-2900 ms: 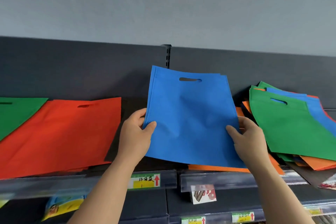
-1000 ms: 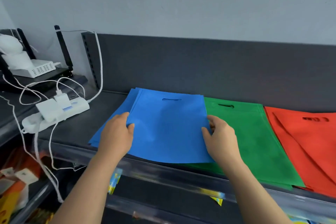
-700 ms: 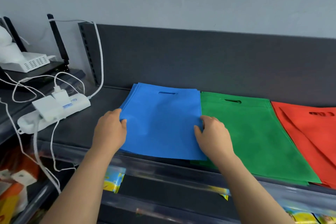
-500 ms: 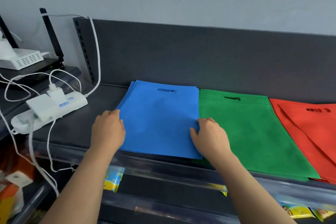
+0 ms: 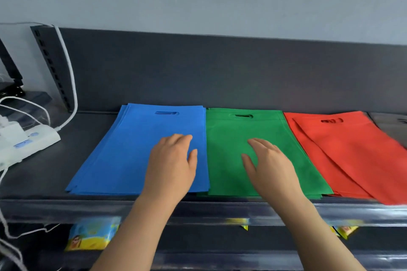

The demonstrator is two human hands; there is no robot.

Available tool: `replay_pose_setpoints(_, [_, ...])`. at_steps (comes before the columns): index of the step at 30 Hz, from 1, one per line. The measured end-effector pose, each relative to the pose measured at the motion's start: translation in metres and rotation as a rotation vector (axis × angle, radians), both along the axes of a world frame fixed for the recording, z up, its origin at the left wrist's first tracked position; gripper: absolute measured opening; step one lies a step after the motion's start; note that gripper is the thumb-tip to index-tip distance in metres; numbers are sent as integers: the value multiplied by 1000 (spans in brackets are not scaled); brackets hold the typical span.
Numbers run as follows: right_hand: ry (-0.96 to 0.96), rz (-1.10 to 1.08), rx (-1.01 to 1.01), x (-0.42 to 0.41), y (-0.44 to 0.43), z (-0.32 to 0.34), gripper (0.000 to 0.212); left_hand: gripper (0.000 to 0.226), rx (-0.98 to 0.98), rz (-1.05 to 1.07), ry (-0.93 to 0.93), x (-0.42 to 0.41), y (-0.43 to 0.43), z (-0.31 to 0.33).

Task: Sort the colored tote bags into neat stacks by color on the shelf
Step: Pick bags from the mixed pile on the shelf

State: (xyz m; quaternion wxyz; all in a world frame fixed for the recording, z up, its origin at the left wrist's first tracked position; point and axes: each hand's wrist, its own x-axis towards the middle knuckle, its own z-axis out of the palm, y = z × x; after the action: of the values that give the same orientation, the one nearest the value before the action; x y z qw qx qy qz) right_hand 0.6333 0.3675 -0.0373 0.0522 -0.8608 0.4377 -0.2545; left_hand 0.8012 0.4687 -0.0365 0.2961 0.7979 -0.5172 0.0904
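A stack of blue tote bags (image 5: 132, 152) lies flat on the dark shelf (image 5: 88, 121), handle slots toward the back wall. Right beside it lies a green stack (image 5: 226, 152), then a looser red stack (image 5: 343, 149) with its top bag skewed. My left hand (image 5: 171, 165) is over the right part of the blue stack, fingers relaxed, holding nothing. My right hand (image 5: 271, 165) is over the green stack, fingers spread and empty. Whether either palm touches the fabric I cannot tell.
A white power strip (image 5: 26, 141) with white cables (image 5: 70, 86) sits on the shelf's left end. A clear rail (image 5: 220, 211) runs along the shelf's front edge. Yellow-blue packets (image 5: 92, 233) lie on the shelf below. A grey bag (image 5: 392, 125) shows at the far right.
The blue bag I carried from the mixed pile was laid on the blue stack and squared up. Both hands have let go and shifted right, the right hand now over the green stack.
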Motion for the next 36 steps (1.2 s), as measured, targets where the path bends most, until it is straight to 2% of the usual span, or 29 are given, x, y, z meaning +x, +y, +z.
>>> replay_pose_setpoints(10, [-51, -206, -70, -155, -40, -1, 32, 42, 5, -255, -55, -142, -73, 0])
replay_pose_setpoints(15, [-51, -253, -48, -248, -68, 0, 39, 36, -17, -308, -53, -228, -113, 1])
replay_pose_setpoints(23, [-9, -342, -70, -397, -120, -2, 30, 36, -44, -374, -32, -368, -179, -5])
replay_pose_setpoints(36, [35, -458, 23, -521, -220, -12, 45, 28, 11, -472, -50, -493, -298, -11])
